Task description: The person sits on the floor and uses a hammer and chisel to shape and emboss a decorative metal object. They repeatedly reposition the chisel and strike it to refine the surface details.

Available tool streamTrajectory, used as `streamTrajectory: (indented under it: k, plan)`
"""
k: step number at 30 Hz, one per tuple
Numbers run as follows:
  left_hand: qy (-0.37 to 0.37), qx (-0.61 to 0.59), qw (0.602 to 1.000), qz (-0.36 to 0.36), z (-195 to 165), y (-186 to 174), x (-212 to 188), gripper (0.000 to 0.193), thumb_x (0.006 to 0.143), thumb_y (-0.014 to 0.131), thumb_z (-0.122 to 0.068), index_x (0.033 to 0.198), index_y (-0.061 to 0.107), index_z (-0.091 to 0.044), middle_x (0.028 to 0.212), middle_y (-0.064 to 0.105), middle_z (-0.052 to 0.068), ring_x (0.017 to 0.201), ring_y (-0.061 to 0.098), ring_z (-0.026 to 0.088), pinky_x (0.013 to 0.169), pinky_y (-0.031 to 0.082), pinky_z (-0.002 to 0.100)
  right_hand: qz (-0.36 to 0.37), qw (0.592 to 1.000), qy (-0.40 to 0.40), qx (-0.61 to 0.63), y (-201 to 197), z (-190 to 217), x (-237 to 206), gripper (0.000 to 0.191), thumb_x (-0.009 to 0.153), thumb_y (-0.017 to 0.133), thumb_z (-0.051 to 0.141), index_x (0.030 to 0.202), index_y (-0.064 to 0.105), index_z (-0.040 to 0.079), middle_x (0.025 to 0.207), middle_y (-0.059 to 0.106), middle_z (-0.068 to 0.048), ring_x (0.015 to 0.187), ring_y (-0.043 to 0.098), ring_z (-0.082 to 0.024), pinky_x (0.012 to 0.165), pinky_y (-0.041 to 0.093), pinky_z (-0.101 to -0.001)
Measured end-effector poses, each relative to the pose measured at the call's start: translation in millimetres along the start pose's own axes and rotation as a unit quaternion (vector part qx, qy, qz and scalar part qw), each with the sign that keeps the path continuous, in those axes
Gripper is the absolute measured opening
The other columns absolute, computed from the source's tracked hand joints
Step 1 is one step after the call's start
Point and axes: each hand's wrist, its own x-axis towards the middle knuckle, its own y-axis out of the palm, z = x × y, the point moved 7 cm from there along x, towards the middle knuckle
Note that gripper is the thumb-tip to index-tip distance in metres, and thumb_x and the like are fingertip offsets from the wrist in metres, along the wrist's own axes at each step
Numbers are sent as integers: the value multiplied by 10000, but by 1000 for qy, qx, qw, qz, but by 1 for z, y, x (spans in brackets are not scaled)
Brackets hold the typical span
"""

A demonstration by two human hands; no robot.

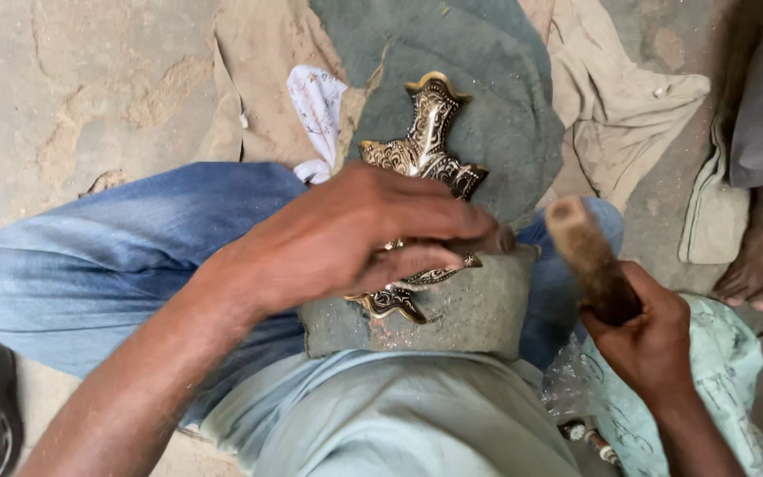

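Our left hand (355, 234) pressed the engraved brass piece (424, 150) flat on the grey pad (470, 309) over our lap; our right hand (646, 340) gripped a wooden mallet handle (589, 256). A misaimed blow could have struck our fingers (452, 221).

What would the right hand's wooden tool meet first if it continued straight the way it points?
Probably the fingertips of the left hand on the ornate brass piece; the wooden tool in the right hand aims up-left. Depth is unclear.

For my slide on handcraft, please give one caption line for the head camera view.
Left hand presses an ornate brass piece on a grey pad; right hand grips a wooden handle.
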Motion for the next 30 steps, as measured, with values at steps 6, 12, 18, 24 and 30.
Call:
streamTrajectory:
  k: [6, 12, 18, 24, 30]
  plan:
    - [-103, -1, 978, -182, 18, -1, -36, 341, 977, 757, -194, 1277, 677, -52, 1174, 759, 103, 952, 785, 155, 795, 668, 286, 0, 968, 120, 221, 30, -46, -3, 360, 756, 740, -162, 1051, 621, 6, 913, 670, -59, 858, 642, -120, 760, 558, -297]
    - [-147, -50, 968, -196, 20, 3, -43, 390, 929, 810, -143, 1281, 672, -49, 923, 728, 43, 786, 719, 84, 646, 621, 241, 2, 967, 75, 243, 15, 0, 4, 378, 775, 738, -165, 1098, 619, -8, 949, 660, -66, 874, 641, -121, 779, 553, -277]
    - [-200, -83, 955, -200, 23, -3, -56, 332, 943, 804, -128, 1237, 672, -46, 831, 704, 12, 715, 650, 47, 582, 547, 228, -9, 984, -38, 175, -19, 76, 12, 300, 827, 743, -167, 1062, 623, -25, 949, 665, -84, 875, 670, -134, 752, 578, -285]
    - [-217, -81, 934, -273, 41, 18, -79, 300, 939, 810, -141, 1171, 655, -33, 855, 707, 3, 757, 646, 35, 631, 571, 205, -21, 996, -30, 81, -25, 67, 20, 277, 820, 755, -136, 995, 599, 11, 873, 661, -109, 748, 692, -153, 581, 569, -293]
    - [-265, -86, 891, -359, 48, 30, -93, 265, 941, 823, -142, 1056, 619, -17, 859, 716, 17, 769, 647, 43, 648, 576, 202, 33, 968, -142, -203, -31, 91, 57, 215, 939, 771, -24, 1109, 638, -27, 803, 647, -159, 521, 608, -184, 489, 483, -297]
